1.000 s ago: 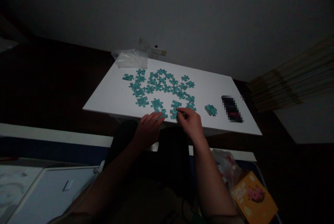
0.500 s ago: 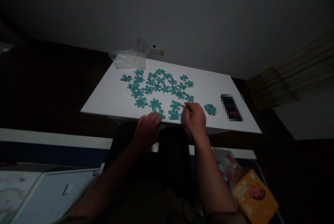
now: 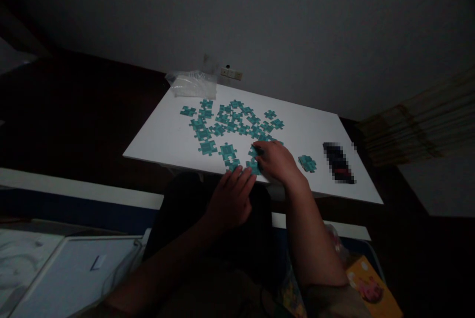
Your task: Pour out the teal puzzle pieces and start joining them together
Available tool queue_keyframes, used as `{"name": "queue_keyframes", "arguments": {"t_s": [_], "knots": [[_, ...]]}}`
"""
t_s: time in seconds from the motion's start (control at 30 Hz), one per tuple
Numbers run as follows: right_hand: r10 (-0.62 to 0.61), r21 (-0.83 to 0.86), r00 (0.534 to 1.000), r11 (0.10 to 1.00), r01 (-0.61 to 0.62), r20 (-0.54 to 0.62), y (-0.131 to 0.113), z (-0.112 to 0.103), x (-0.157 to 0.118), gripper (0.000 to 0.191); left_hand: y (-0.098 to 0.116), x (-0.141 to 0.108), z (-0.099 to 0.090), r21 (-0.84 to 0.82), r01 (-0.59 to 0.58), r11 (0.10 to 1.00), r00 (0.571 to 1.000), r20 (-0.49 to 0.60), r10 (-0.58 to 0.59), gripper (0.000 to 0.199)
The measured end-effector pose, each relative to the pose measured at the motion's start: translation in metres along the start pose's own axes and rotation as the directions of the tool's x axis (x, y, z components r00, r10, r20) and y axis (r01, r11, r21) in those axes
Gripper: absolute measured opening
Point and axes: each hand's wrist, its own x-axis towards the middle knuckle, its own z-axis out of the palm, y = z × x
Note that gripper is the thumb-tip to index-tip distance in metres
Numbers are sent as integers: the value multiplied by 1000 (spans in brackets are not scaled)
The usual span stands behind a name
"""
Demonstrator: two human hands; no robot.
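Jigsaw pieces [image 3: 227,151] in teal lie scattered across a white table [image 3: 159,145], as I watch on my remote feed from the head camera. Most sit in a loose spread across the middle of the tabletop, with a few closer to the near edge.

My view puts the right hand [image 3: 276,159] over the pieces near that edge, its fingers [image 3: 260,151] curled downward onto them. I cannot tell whether they pinch one. The left hand [image 3: 232,204] sits just beside it, closer to me, with its fingers [image 3: 237,179] spread and their tips at the table's near edge, next to a piece.

Farther right on the table, a small clump of pieces [image 3: 307,163] lies apart from the rest, near a pixelated dark object [image 3: 338,162]. A clear plastic bag [image 3: 191,84] rests at the far edge, below a wall socket plate [image 3: 232,73]. Off the table, an orange box [image 3: 371,291] sits at lower right, a white board [image 3: 74,273] at lower left, and a woven blind [image 3: 408,132] hangs at right.
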Motion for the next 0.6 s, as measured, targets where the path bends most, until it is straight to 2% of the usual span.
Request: {"name": "queue_keyframes", "arguments": {"t_s": [0.1, 0.23, 0.4, 0.6], "knots": [[-13, 66, 1000, 998, 12, 18, 6, 4, 2, 57, 12, 5, 9, 11, -25, 1000, 998, 58, 24, 77], [-27, 174, 999, 984, 22, 30, 8, 8, 3, 62, 8, 4, 19, 1, -16, 1000, 998, 65, 16, 74], [-48, 296, 993, 952, 78, -109, 7, 2, -5, 74, -2, 2, 17, -17, -57, 998, 997, 48, 58, 75], [86, 363, 968, 932, 5, -234, 21, -5, -13, 48, -3, 6, 13, -52, -39, 998, 996, 75, 42, 76]]}}
